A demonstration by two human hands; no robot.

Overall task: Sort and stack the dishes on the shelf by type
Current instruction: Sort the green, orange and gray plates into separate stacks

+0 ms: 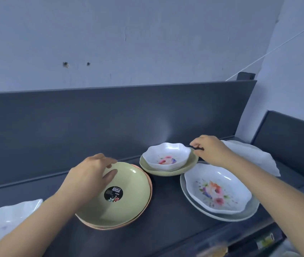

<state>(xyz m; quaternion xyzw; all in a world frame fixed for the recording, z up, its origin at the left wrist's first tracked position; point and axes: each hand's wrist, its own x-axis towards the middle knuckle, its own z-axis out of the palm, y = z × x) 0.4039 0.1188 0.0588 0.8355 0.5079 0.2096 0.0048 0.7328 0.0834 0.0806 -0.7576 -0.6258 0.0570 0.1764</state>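
Green plate (125, 197) lies on a pink plate (150, 191) at the front left of the shelf (166, 210). The left hand (90, 175) curls over its far rim, thumb inside, a hold that looks meant to steady or lift that matching pair. The right hand (210, 151) has bent fingers at the rim where the bowl (166, 156) sits in a saucer (188, 166), probably to split that mismatched pair, though I cannot tell whether it pinches anything. That matte dark-grey shelf has a raised back panel (110, 117) against a pale bluish wall (129, 43) with two small holes.
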